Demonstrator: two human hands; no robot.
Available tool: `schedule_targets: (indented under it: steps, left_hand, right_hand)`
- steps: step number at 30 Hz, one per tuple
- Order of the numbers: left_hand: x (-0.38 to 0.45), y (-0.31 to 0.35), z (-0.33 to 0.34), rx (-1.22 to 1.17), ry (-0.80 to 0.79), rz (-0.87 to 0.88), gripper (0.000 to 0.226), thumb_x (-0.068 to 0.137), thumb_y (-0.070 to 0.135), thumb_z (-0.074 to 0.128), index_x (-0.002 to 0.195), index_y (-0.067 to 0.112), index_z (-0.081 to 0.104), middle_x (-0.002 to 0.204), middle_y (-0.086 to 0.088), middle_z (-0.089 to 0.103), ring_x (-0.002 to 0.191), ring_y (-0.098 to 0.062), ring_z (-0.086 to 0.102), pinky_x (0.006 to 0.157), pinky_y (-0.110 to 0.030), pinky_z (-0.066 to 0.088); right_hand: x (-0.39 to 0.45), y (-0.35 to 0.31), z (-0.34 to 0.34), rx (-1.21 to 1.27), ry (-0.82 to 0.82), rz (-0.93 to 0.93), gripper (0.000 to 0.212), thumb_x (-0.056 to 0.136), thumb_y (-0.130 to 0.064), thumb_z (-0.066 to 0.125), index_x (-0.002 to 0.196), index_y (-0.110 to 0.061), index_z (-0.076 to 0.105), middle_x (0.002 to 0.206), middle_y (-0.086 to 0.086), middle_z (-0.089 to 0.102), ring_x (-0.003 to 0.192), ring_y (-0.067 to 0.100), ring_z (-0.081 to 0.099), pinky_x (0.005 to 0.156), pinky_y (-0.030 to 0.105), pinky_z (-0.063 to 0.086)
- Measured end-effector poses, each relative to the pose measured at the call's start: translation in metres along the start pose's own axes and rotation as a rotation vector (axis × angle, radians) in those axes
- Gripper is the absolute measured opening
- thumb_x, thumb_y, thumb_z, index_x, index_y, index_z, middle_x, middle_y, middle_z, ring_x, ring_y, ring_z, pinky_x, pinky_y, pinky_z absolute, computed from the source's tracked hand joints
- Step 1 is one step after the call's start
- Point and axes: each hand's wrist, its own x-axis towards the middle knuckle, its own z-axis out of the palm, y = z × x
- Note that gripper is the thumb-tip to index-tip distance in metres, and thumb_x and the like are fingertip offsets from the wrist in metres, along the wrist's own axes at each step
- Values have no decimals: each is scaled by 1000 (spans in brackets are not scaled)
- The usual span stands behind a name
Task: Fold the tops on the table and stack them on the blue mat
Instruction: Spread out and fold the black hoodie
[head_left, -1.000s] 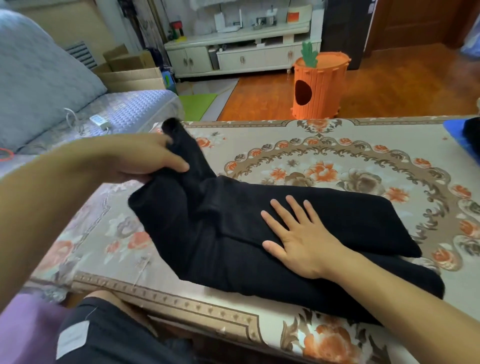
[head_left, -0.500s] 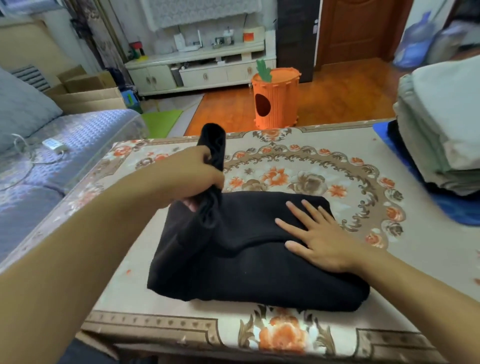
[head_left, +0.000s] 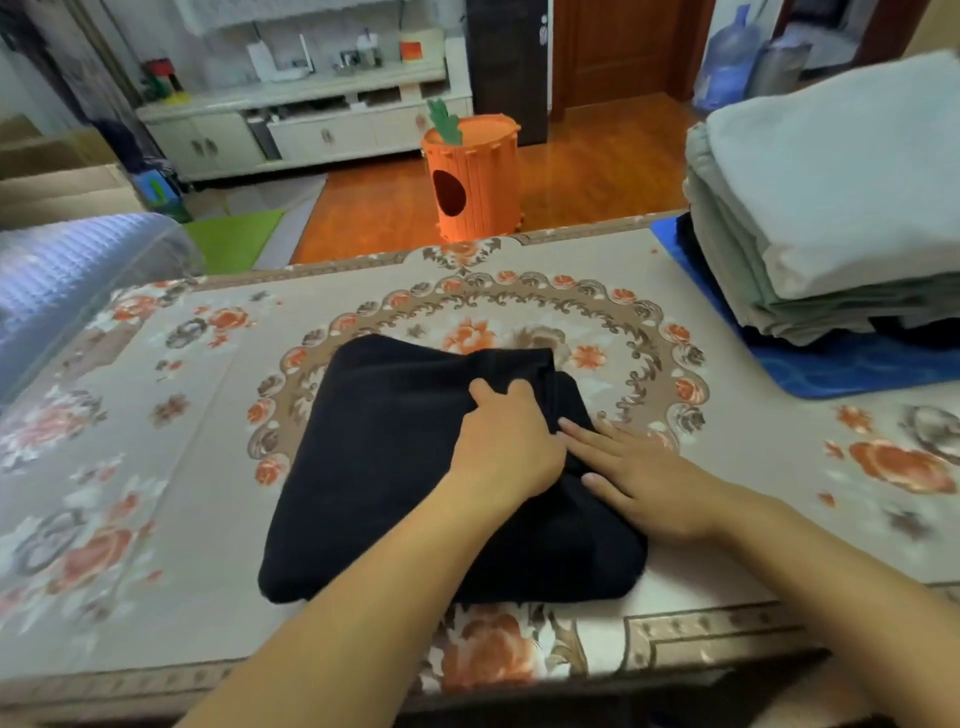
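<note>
While left hand (head_left: 506, 447) grips it, black top (head_left: 395, 467) lies folded, thick, rumpled.

Bare table (head_left: 208, 467) left of black top (head_left: 395, 467); tall folded stack (head_left: 831, 208) fills blue mat (head_left: 831, 369) right.

Wooden floor (head_left: 597, 171), white cabinet (head_left: 291, 130)

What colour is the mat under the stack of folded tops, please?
The mat under the stack of folded tops is blue, seen in the head view.
</note>
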Motion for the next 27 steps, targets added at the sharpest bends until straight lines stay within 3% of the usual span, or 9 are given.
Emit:
schedule_targets:
  steps: [4,8,11,13,17,19,22,25,27]
  left_hand:
    - [4,14,-8,-84,129,70,37,97,27,58,127,13,43,145,-19,32,81,-31,50,63,-31,37]
    - [-4,9,22,64,111,98,51,101,35,51,142,11,32,160,-25,15,110,-43,58,77,-36,43]
    - [-14,-3,50,142,77,181,65,101,60,40,141,9,33,167,-22,-3,112,-42,59,73,-39,40]
    - [-20,-6,58,145,92,245,71,98,68,37,137,9,37,168,-19,-4,113,-38,56,74,-38,43]
    - [-25,-4,67,222,90,283,77,95,70,42,133,3,43,167,-24,3,120,-37,51,92,-42,47]
    - [-26,-5,70,275,93,291,84,95,71,39,136,-3,43,164,-29,12,122,-40,51,97,-42,45]
    - [-38,-13,52,274,-13,417,90,93,72,30,150,2,35,156,-22,34,125,-35,45,105,-43,40]
    - [-63,-35,0,18,-305,557,67,98,64,41,148,19,48,152,-1,47,133,-21,43,114,-36,36]
    - [-67,-64,-47,-48,-132,617,38,101,45,50,126,22,67,136,4,62,125,-11,52,110,-30,40]
  right_hand:
    - [8,3,17,-49,69,-102,63,103,-57,12,160,-35,-5,168,-12,-6,155,18,-2,125,44,10]
    - [6,3,8,-17,17,-70,64,101,-60,9,160,-36,11,168,-8,7,155,16,0,126,40,4]
    - [-4,5,-39,77,-2,15,42,102,-27,47,142,-40,51,151,-9,49,143,14,38,115,25,28]
    - [-13,-6,-85,-6,143,212,36,100,-18,50,127,-38,65,130,-8,67,121,10,58,91,25,41]
    - [23,-75,-130,292,485,64,42,104,-41,43,145,-32,50,149,-14,49,134,4,40,112,31,31]
    - [70,-98,-120,223,351,-40,55,104,-54,32,156,-33,31,162,-10,28,150,11,19,123,40,16]
    - [116,-88,-70,29,125,93,68,99,-68,11,160,-37,3,169,-7,3,155,21,-1,125,49,0]
    - [121,-68,-36,-27,143,132,69,99,-67,8,160,-36,0,168,-5,7,154,23,5,125,48,1]
    - [119,-65,-34,-58,156,107,68,100,-64,10,160,-34,0,168,-4,8,154,23,7,125,47,1]
